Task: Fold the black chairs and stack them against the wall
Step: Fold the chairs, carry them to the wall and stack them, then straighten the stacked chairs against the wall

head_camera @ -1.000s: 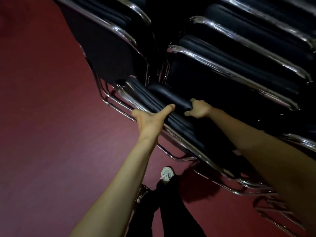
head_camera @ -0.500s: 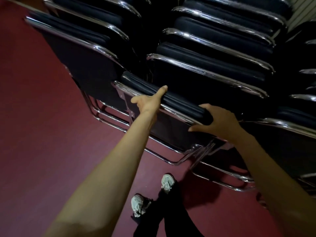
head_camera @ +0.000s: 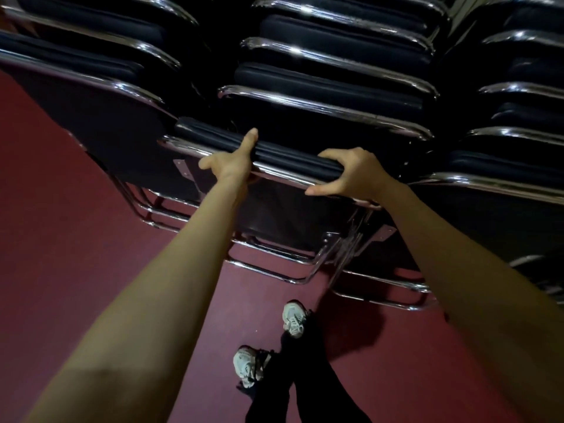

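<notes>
Counted: two bare hands, two pale grey laced shoes (head_camera: 294,319), three leaning stacks (head_camera: 329,96) of folded black chairs at 10, 12 and 2 o'clock, plus one folded black padded chair (head_camera: 283,215) with a chrome tube frame, at centre just in front of the middle stack. Gripping that chair's end toward 3 o'clock: right hand (head_camera: 354,175), fingers (head_camera: 332,154) curled over the cushion edge, thumb along the rail beneath. Pressing on its top edge nearer 9 o'clock: left hand (head_camera: 230,167), one finger laid straight across the cushion, thumb spread wide, clasping nothing that can be seen. Changed against a second ago: hands then close together on a steeply slanted chair, now well apart on a chair lying nearly parallel with the stack behind. Smooth, rounded, mirror-bright tubing; matte flat black back panel; soft rounded cushion edges; bent tubular leg loops toward 6 o'clock, low by a dark red floor (head_camera: 70,254). Black trousers (head_camera: 274,392) above both shoes at 6 o'clock.
</notes>
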The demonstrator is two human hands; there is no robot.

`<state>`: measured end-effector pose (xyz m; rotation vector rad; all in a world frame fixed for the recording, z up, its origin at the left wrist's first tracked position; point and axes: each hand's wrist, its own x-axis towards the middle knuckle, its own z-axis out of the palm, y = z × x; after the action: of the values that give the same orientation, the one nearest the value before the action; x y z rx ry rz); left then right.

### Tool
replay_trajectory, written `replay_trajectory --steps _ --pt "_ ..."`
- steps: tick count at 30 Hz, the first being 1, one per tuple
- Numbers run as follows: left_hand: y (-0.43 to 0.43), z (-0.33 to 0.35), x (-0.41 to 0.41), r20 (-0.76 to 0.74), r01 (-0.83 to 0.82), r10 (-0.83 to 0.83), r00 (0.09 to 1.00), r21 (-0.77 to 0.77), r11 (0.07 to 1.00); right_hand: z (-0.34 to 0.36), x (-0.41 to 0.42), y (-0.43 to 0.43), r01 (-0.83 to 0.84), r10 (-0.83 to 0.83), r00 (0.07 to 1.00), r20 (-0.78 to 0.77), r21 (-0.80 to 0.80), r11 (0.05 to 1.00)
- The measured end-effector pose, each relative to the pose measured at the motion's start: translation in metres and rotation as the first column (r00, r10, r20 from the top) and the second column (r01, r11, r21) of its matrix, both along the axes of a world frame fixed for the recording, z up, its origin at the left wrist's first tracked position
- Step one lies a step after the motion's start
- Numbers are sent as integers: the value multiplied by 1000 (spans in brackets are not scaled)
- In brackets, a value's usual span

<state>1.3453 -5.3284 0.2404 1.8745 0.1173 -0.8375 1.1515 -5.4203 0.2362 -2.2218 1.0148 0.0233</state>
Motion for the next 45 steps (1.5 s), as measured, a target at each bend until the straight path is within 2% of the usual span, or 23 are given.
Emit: replay_trajectory --steps 8,10,12,14,17,20,25,29,37,40,45 --pt "-15 -1 12 -31 40 -40 999 -16 999 4 -1 -5 35 -37 990 -136 -19 999" --pt "-10 3 18 -67 133 -132 989 12 991 5 -3 6 26 -36 991 -126 -80 996" --pt "-4 10 24 -140 298 -293 946 16 954 7 -3 19 30 -47 990 -136 -126 992" --pt "1 23 27 -193 407 -403 895 -19 913 14 0 26 71 -86 982 -170 -92 993" --pt "10 46 27 -198 425 -430 881 -72 902 30 5 29 144 -131 967 -219 46 989" --pt "20 74 29 -175 448 -466 867 -133 884 60 8 41 198 -180 966 -183 87 976" --pt "56 134 21 14 568 -584 811 -254 783 122 2 103 332 -332 943 -5 -11 943" --pt "115 192 21 245 711 -671 700 -328 622 185 -9 176 427 -397 895 202 -136 894" --pt "255 337 1 619 878 -624 477 -318 357 307 -53 331 543 -394 818 419 -334 770" --pt "308 371 -12 691 907 -587 422 -305 292 343 -66 385 552 -362 807 466 -379 742" --pt "404 397 -46 741 914 -535 405 -338 225 377 -92 476 533 -295 821 489 -469 704"
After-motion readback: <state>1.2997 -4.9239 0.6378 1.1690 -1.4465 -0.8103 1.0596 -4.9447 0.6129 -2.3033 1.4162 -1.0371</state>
